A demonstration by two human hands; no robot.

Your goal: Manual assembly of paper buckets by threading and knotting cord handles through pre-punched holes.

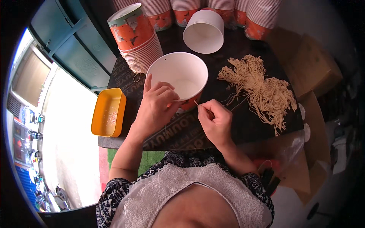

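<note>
White paper bucket upright on the dark table, mid-frame, orange pattern on its outer wall, small dark dot near the rim at 11 o'clock. Left hand at the bucket's 7 o'clock, one finger extended along the rim, others curled over the near edge — cannot tell if it grips anything. Right hand at 5 o'clock, thumb and finger pinched on a thin beige cord, its short end poking out just beside the bucket's outer wall. Hands apart from each other. Clock from the bucket: beige string bundle spread at 3; yellow tray with small pale bits inside at 8; nested bucket stack at 10 to 11, loose strands draped on it; second white bucket tipped, mouth toward the viewer, at 1; plastic-wrapped stacks further out — 11 through 2.
</note>
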